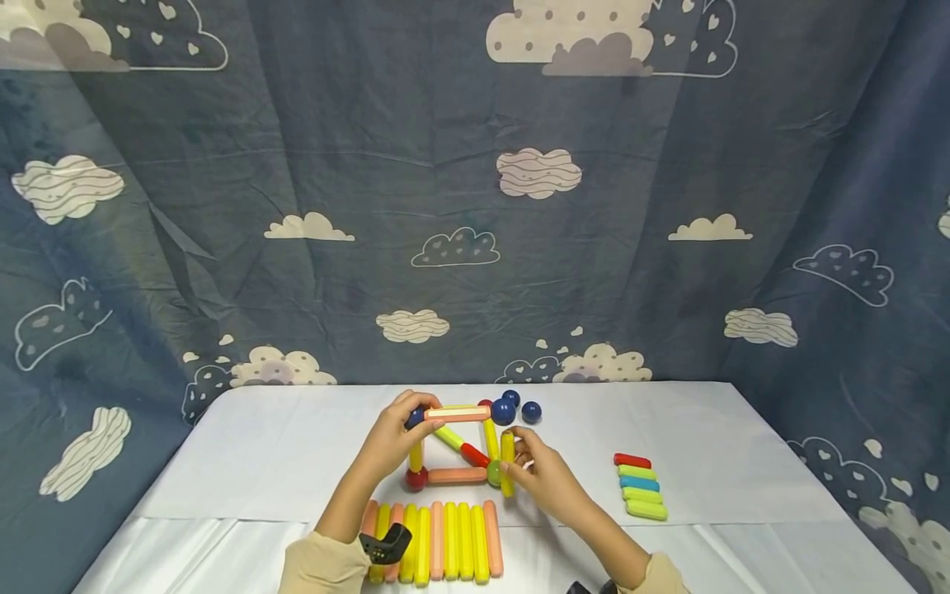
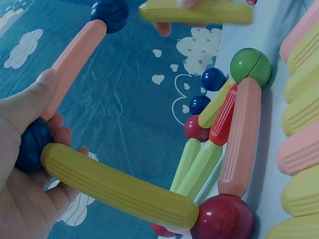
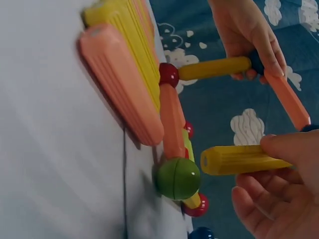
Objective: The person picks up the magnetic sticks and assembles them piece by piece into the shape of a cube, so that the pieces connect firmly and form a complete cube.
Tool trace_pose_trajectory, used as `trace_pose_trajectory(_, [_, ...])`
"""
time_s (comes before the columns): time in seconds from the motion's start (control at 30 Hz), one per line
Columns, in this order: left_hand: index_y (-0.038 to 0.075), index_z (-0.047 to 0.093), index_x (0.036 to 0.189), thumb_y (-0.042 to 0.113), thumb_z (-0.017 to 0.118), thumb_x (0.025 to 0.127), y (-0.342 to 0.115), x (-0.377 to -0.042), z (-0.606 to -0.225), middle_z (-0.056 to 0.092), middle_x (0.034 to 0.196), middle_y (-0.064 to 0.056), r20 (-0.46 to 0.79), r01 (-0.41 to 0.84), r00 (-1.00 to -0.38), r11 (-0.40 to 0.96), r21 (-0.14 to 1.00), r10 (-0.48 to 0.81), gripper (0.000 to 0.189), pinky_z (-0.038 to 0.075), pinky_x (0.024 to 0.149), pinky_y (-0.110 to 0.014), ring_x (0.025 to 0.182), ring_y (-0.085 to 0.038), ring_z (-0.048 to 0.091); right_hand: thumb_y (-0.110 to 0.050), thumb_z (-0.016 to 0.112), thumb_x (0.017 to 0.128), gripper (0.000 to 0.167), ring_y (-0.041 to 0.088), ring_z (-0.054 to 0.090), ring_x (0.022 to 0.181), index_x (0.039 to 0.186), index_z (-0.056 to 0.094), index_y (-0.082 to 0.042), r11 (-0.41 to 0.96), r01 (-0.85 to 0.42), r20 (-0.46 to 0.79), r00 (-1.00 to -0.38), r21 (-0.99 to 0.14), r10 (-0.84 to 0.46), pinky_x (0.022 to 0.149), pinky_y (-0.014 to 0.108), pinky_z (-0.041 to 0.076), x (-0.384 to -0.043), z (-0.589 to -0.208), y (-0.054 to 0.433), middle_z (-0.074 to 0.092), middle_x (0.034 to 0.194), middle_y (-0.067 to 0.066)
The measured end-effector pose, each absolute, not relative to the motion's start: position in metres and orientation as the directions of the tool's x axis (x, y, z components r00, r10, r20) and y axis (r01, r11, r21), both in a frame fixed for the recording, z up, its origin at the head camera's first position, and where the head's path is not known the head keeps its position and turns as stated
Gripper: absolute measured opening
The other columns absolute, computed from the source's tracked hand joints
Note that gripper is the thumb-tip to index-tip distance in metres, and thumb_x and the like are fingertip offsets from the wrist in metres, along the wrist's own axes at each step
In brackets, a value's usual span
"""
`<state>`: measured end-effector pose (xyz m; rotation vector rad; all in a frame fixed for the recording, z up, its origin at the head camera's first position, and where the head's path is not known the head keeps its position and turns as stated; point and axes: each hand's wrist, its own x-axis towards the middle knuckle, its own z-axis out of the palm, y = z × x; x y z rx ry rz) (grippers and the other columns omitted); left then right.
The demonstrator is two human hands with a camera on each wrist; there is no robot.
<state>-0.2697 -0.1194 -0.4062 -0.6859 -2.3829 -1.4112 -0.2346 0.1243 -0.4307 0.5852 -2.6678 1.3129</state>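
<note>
My left hand holds the top corner of a stick-and-ball frame, its fingers around a blue ball and the near end of a pink rod. That pink rod runs level to another blue ball on the right. Below the held corner a yellow rod stands on a red ball. My right hand pinches a loose yellow rod upright between thumb and fingers. Its lower end is close to the green ball, with a gap between them in the right wrist view.
A row of pink and yellow rods lies in front of the frame. Short red, green and blue rods lie to the right. Loose blue balls sit behind the frame. A patterned cloth hangs behind the white table.
</note>
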Motion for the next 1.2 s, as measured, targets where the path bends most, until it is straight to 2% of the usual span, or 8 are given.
trace_pose_trajectory(0.2, [0.013, 0.061, 0.096, 0.022, 0.066, 0.081, -0.12, -0.269, -0.406, 0.051, 0.086, -0.001, 0.471, 0.536, -0.844, 0.406, 0.74, 0.256, 0.019, 0.043, 0.063, -0.025, 0.073, -0.015, 0.047, -0.004, 0.066, 0.08, 0.03, 0.016, 0.053, 0.079, 0.107, 0.053, -0.006, 0.515, -0.422, 0.362, -0.906, -0.746, -0.219, 0.068, 0.025, 0.048, -0.248, -0.431, 0.119, 0.057, 0.087, 0.0])
trace_pose_trajectory(0.37, [0.011, 0.061, 0.095, 0.023, 0.067, 0.08, -0.121, -0.271, -0.41, 0.053, 0.087, -0.009, 0.533, 0.59, -0.807, 0.392, 0.706, 0.256, 0.02, 0.043, 0.062, -0.024, 0.073, -0.015, 0.047, -0.002, 0.066, 0.079, 0.029, 0.019, 0.055, 0.082, 0.106, 0.055, -0.007, 0.476, -0.444, 0.397, -0.895, -0.759, -0.203, 0.071, 0.031, 0.048, -0.254, -0.435, 0.118, 0.059, 0.089, 0.002])
trace_pose_trajectory(0.53, [0.011, 0.061, 0.096, 0.023, 0.068, 0.08, -0.121, -0.271, -0.411, 0.053, 0.088, -0.003, 0.531, 0.583, -0.812, 0.394, 0.711, 0.243, 0.021, 0.045, 0.065, -0.024, 0.075, -0.014, 0.048, -0.005, 0.066, 0.08, 0.029, 0.022, 0.055, 0.084, 0.106, 0.054, -0.007, 0.446, -0.45, 0.395, -0.893, -0.773, -0.217, 0.072, 0.033, 0.048, -0.257, -0.441, 0.117, 0.059, 0.091, 0.004])
trace_pose_trajectory(0.6, [0.012, 0.061, 0.097, 0.023, 0.068, 0.079, -0.12, -0.27, -0.41, 0.053, 0.09, -0.001, 0.501, 0.554, -0.832, 0.389, 0.736, 0.238, 0.022, 0.046, 0.07, -0.026, 0.079, -0.015, 0.05, -0.004, 0.066, 0.08, 0.032, 0.021, 0.055, 0.083, 0.109, 0.052, -0.007, 0.444, -0.452, 0.393, -0.892, -0.774, -0.222, 0.072, 0.032, 0.049, -0.257, -0.442, 0.116, 0.059, 0.091, 0.004])
trace_pose_trajectory(0.67, [0.012, 0.06, 0.1, 0.023, 0.068, 0.08, -0.12, -0.269, -0.408, 0.052, 0.094, -0.002, 0.482, 0.539, -0.842, 0.379, 0.752, 0.241, 0.024, 0.046, 0.074, -0.029, 0.084, -0.018, 0.05, -0.003, 0.067, 0.079, 0.044, 0.019, 0.054, 0.083, 0.118, 0.047, -0.009, 0.444, -0.459, 0.404, -0.888, -0.77, -0.218, 0.073, 0.033, 0.049, -0.256, -0.44, 0.115, 0.058, 0.093, 0.004])
trace_pose_trajectory(0.83, [0.011, 0.051, 0.113, 0.021, 0.069, 0.081, -0.121, -0.265, -0.407, 0.046, 0.108, -0.006, 0.452, 0.506, -0.862, 0.332, 0.796, 0.228, 0.038, 0.044, 0.085, -0.034, 0.098, -0.021, 0.048, 0.01, 0.065, 0.076, 0.068, 0.028, 0.056, 0.083, 0.133, 0.033, -0.01, 0.376, -0.553, 0.508, -0.833, -0.743, -0.22, 0.075, 0.046, 0.047, -0.245, -0.42, 0.108, 0.057, 0.098, 0.014])
trace_pose_trajectory(0.97, [0.01, 0.045, 0.116, 0.016, 0.07, 0.08, -0.125, -0.261, -0.409, 0.043, 0.114, -0.005, 0.472, 0.504, -0.863, 0.324, 0.8, 0.178, 0.044, 0.045, 0.084, -0.034, 0.098, -0.019, 0.048, 0.013, 0.062, 0.076, 0.063, 0.032, 0.057, 0.082, 0.13, 0.036, -0.006, 0.371, -0.59, 0.544, -0.806, -0.717, -0.232, 0.074, 0.047, 0.047, -0.235, -0.407, 0.105, 0.058, 0.096, 0.019])
trace_pose_trajectory(1.2, [0.007, 0.052, 0.11, 0.006, 0.07, 0.078, -0.132, -0.258, -0.416, 0.049, 0.104, -0.003, 0.531, 0.558, -0.829, 0.335, 0.759, 0.176, 0.037, 0.049, 0.074, -0.028, 0.086, -0.016, 0.054, 0.013, 0.063, 0.076, 0.063, 0.031, 0.057, 0.083, 0.129, 0.035, -0.007, 0.381, -0.585, 0.538, -0.81, -0.716, -0.233, 0.074, 0.045, 0.048, -0.234, -0.406, 0.106, 0.059, 0.094, 0.019])
